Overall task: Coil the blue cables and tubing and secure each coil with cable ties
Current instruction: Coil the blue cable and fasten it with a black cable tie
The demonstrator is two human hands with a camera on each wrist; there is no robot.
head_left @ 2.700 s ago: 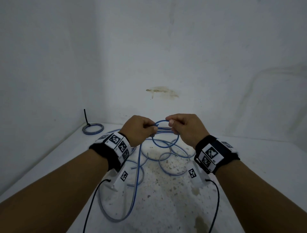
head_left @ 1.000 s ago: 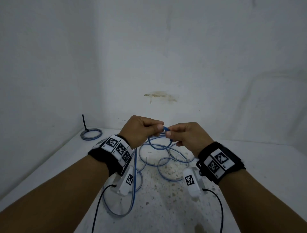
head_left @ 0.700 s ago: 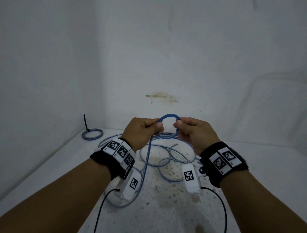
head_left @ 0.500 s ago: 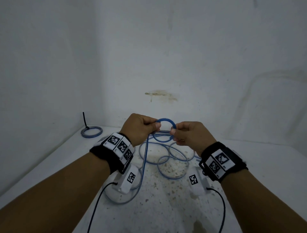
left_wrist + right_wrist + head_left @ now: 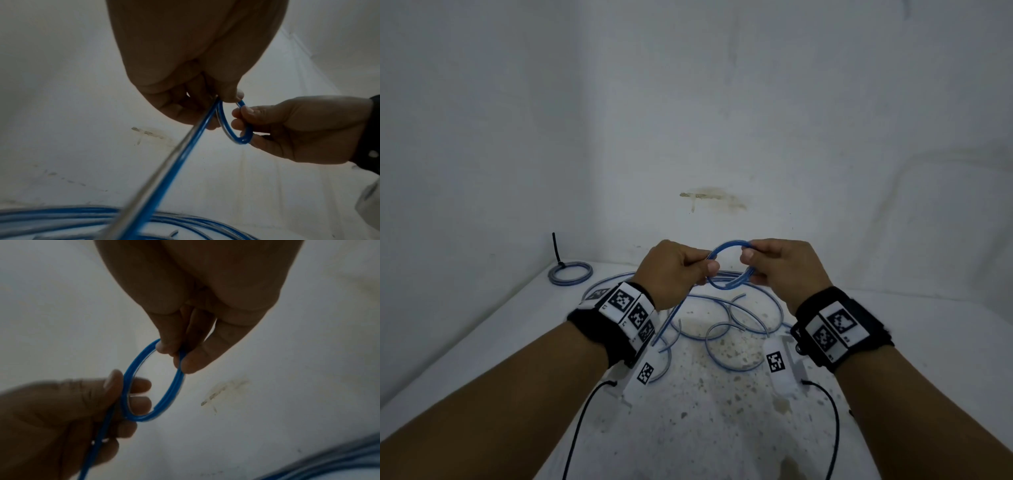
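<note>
A small coil of blue tubing (image 5: 728, 284) hangs in the air between both hands, above the white table. My left hand (image 5: 677, 270) pinches the coil's left side (image 5: 125, 381) between thumb and fingers. My right hand (image 5: 777, 265) pinches the right side (image 5: 245, 129), thumb on top. The coil (image 5: 174, 386) shows as several turns lying side by side. From the left hand the free length of tubing (image 5: 164, 175) runs down to loose blue loops (image 5: 736, 329) spread on the table.
A finished coil (image 5: 570, 273) with an upright black cable tie (image 5: 556, 250) lies at the table's far left corner, by the wall. White walls close the table at the left and back. Black wrist-camera cords (image 5: 578, 431) trail near the front edge.
Both hands have turned and lifted the small coil a little, and it has grown by another turn. The loose tubing on the table has been drawn in and shifted.
</note>
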